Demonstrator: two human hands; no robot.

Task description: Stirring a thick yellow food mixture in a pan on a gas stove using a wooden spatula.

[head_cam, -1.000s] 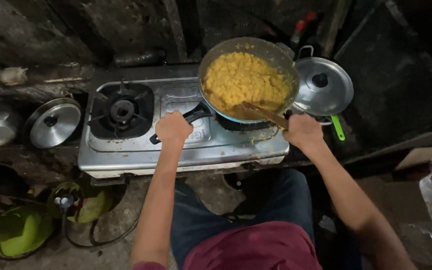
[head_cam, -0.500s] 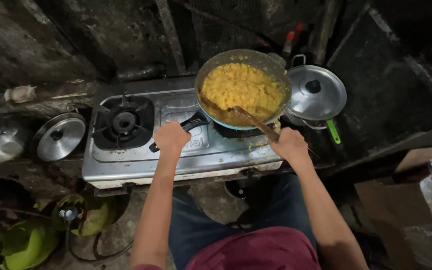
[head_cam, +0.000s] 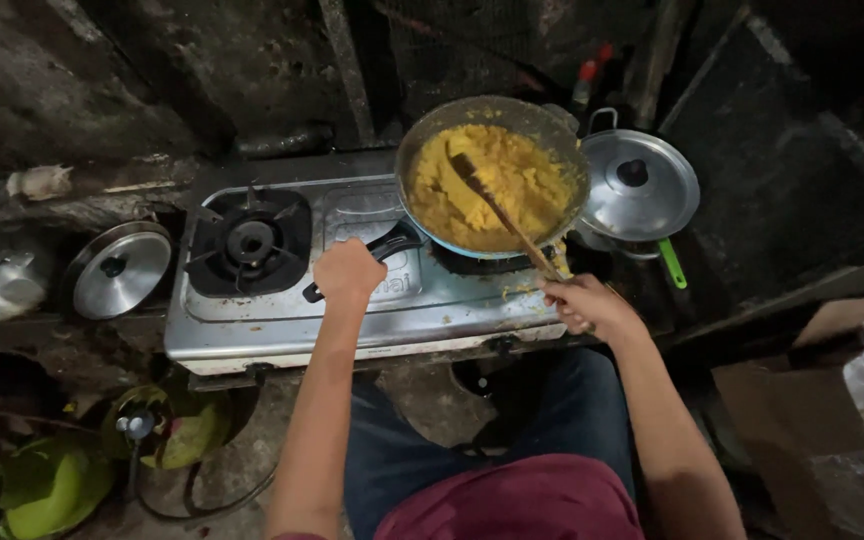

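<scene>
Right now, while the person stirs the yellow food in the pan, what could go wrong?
1. The pan is filled close to its rim, so the wooden spatula in the right hand could push more food out; some already lies on the stove.
2. The pan overhangs the stove's back edge; only the left hand on the black handle steadies it, so it might tip.

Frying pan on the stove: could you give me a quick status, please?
Left hand grips the pan handle. Right hand holds wooden spatula, tip in yellow food. Frying pan on right burner. Nothing in the way.
</scene>
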